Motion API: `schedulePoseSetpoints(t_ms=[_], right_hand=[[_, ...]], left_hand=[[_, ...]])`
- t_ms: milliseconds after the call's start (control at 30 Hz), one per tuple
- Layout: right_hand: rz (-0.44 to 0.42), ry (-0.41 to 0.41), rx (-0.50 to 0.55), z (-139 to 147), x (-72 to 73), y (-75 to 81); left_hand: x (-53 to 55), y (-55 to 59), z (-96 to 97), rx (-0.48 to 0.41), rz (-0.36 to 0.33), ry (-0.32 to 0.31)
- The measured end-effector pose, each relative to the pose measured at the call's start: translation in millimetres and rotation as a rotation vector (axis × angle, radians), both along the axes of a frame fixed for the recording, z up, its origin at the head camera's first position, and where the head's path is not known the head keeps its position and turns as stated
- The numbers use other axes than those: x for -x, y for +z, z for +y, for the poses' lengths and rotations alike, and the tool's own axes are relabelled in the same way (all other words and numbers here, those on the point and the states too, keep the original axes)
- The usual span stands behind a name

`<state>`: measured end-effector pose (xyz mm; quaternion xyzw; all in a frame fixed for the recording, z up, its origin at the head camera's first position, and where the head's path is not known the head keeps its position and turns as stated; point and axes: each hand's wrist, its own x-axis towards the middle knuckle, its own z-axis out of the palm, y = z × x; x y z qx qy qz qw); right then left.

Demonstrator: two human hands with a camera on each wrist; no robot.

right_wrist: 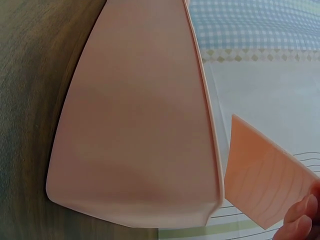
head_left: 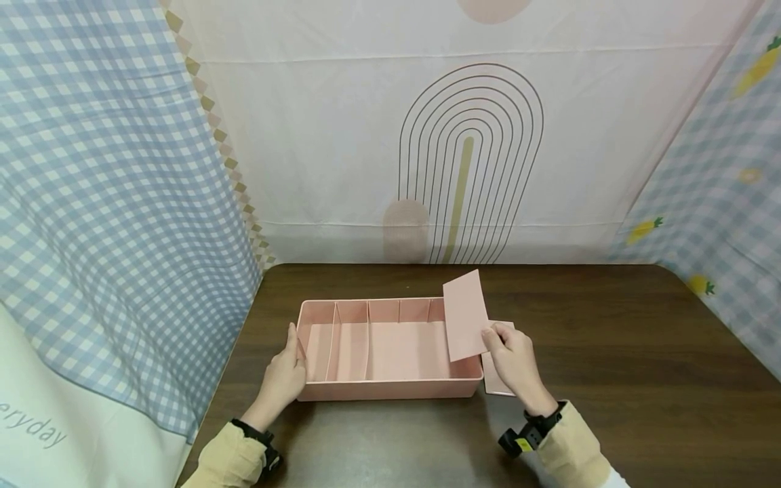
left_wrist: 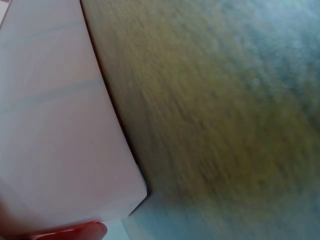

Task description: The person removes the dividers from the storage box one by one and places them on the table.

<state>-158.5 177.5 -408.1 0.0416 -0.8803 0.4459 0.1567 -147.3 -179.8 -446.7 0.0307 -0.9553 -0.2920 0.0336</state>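
A long pink box (head_left: 390,390) lies crosswise on the wooden table, its inside parted by upright dividers (head_left: 368,342) toward the left. My left hand (head_left: 283,373) rests against the box's left end, its index finger extended along the wall; in the left wrist view only a fingertip (left_wrist: 95,231) shows at that end. With thumb and fingers my right hand (head_left: 512,356) pinches a flat pink divider panel (head_left: 465,315), tilted over the box's right end. The right wrist view shows this panel beside the box's outer wall (right_wrist: 135,115). Another pink panel (head_left: 497,386) lies right of the box, partly hidden by the right hand.
Dark wooden table (head_left: 610,339) extends to the right and in front of the box. A white printed cloth (head_left: 329,156) hangs behind the table. Blue checked cloth (head_left: 110,169) hangs along the left side, with more checked cloth (head_left: 720,183) on the right.
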Motion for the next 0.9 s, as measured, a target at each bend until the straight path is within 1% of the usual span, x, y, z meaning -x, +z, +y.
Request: schedulePoseSetpoints(t_ms=[267, 500, 633, 900], right_hand=[[-0.011, -0.011, 0.009, 5.7, 0.0, 0.5], [-0.034, -0.022, 0.036, 8.9, 0.5, 3.0], [-0.053, -0.037, 0.038, 11.8, 1.2, 2.4], [-0.039, -0.071, 0.022, 16.8, 2.7, 1.6]], left_hand=[[-0.6, 0.1, 0.2, -0.004, 0.007, 0.0], [0.8, -0.4, -1.2, -0.017, -0.039, -0.002], [1.9, -1.8, -1.9, -0.019, -0.042, -0.001], [1.9, -2.2, -1.8, -0.008, -0.016, 0.003]])
